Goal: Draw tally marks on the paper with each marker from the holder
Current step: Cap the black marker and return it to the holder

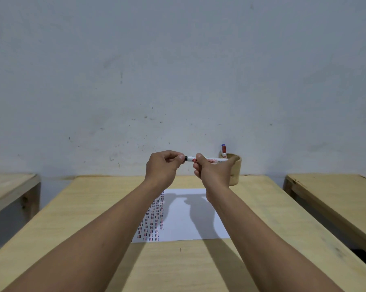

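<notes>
Both my hands are raised above the far half of the table. My right hand (211, 168) grips the white barrel of a marker (212, 160) held level. My left hand (164, 166) pinches the marker's left end, where a black collar shows; the cap itself is hidden in my fingers. Below them lies a white paper (186, 218) with several columns of red tally marks along its left side. A round wooden holder (236, 167) stands at the back right of the paper, partly behind my right hand, with two markers (223, 150) standing in it.
The wooden table (83, 218) runs up to a pale wall (178, 81). Two more wooden tables stand to the sides, one on the left (11, 188) and one on the right (334, 199), with gaps between them.
</notes>
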Tool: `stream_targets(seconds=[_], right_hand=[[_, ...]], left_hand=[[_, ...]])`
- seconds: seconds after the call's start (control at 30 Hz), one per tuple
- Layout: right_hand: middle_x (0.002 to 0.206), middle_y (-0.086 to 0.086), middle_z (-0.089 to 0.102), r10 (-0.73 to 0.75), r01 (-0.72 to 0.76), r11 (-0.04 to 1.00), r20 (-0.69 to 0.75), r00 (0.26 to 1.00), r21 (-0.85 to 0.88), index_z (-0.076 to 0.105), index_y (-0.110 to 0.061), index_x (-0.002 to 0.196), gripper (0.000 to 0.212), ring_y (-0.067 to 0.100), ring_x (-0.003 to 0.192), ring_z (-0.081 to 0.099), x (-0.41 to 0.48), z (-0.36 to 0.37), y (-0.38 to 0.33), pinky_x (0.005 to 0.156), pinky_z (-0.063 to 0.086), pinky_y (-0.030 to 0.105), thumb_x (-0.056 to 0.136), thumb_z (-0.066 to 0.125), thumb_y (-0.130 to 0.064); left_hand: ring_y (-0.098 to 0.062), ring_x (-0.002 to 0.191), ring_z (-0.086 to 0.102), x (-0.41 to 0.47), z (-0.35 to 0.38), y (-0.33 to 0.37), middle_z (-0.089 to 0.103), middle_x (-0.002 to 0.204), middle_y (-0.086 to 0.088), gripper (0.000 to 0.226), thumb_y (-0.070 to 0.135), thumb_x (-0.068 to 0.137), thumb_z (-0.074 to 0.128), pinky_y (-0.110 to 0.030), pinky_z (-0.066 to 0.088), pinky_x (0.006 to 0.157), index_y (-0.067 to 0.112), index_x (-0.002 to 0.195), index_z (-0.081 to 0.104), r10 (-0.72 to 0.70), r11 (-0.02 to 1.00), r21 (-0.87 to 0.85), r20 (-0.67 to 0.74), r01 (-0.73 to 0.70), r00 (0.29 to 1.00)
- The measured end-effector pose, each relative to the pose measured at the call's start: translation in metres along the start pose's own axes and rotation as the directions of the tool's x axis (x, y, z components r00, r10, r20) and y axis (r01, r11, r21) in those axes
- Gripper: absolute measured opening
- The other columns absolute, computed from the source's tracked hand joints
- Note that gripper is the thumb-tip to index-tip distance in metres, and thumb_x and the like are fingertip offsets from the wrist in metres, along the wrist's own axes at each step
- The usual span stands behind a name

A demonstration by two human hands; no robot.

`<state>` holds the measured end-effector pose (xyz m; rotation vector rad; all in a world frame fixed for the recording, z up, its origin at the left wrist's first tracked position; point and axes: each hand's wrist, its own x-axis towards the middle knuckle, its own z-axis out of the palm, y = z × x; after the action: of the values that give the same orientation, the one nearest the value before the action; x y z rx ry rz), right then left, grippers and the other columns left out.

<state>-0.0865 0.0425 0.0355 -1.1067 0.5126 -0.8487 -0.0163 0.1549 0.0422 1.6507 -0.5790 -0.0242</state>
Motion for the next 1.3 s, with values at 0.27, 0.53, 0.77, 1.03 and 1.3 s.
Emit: stream_targets(seconds=[0.27, 0.53, 0.77, 1.03, 1.3], right_hand=[[0.084, 0.002, 0.07, -0.159, 0.234, 0.793, 0.18, 0.971, -0.562, 0.061, -0.022, 0.097, 0.014, 0.023, 0.072, 0.072, 0.013, -0.015, -0.017, 0.062, 0.052, 0.035, 0.089, 0.054, -0.013], [0.078, 0.007, 0.075, -0.233, 0.294, 0.732, 0.179, 0.956, -0.615, 0.064, -0.015, 0.097, 0.013, 0.006, 0.048, 0.062, 0.052, -0.043, -0.035, 0.047, 0.05, 0.023, 0.099, 0.058, -0.026], [0.063, -0.002, 0.062, -0.258, 0.28, 0.774, 0.121, 0.958, -0.567, 0.074, -0.016, 0.091, 0.025, 0.02, 0.059, 0.063, 0.101, -0.064, -0.052, 0.062, 0.048, 0.03, 0.098, 0.061, -0.035], [0.077, -0.01, 0.06, -0.339, 0.319, 0.692, 0.098, 0.935, -0.647, 0.065, -0.017, 0.106, 0.016, 0.002, 0.067, 0.057, 0.155, -0.088, -0.053, 0.057, 0.04, 0.019, 0.103, 0.056, -0.029], [0.102, -0.003, 0.068, -0.344, 0.323, 0.557, 0.142, 0.928, -0.765, 0.065, -0.016, 0.114, 0.019, 0.016, 0.09, 0.062, 0.178, -0.097, -0.04, 0.071, 0.044, 0.03, 0.101, 0.058, -0.028]], left_hand=[[-0.019, 0.071, 0.063, 0.008, 0.021, 0.018, 0.076, 0.084, 0.003, 0.012, 0.027, 0.091, 0.066, -0.028, 0.047, 0.065, 0.026, 0.088, 0.077, 0.072, 0.995, 0.079, -0.089, -0.065, 0.993], [-0.015, 0.09, 0.069, 0.028, 0.065, 0.031, 0.074, 0.091, 0.008, 0.021, 0.035, 0.098, 0.049, -0.033, 0.053, 0.083, 0.028, 0.106, 0.068, 0.09, 0.996, 0.023, -0.056, -0.089, 0.994], [-0.014, 0.095, 0.062, 0.051, 0.114, -0.011, 0.067, 0.105, 0.003, 0.03, 0.026, 0.096, 0.057, -0.026, 0.045, 0.082, 0.021, 0.124, 0.064, -0.006, 0.983, 0.184, 0.052, -0.004, 0.999], [-0.021, 0.119, 0.057, 0.078, 0.174, -0.053, 0.059, 0.132, -0.004, 0.076, 0.034, 0.08, 0.078, -0.032, 0.049, 0.094, 0.021, 0.146, 0.044, -0.057, 0.968, 0.252, 0.191, 0.007, 0.98], [-0.01, 0.094, 0.062, 0.088, 0.203, -0.074, 0.067, 0.113, 0.007, 0.061, 0.034, 0.072, 0.084, -0.026, 0.053, 0.077, 0.022, 0.125, 0.056, 0.004, 0.981, 0.191, 0.198, -0.043, 0.98]])
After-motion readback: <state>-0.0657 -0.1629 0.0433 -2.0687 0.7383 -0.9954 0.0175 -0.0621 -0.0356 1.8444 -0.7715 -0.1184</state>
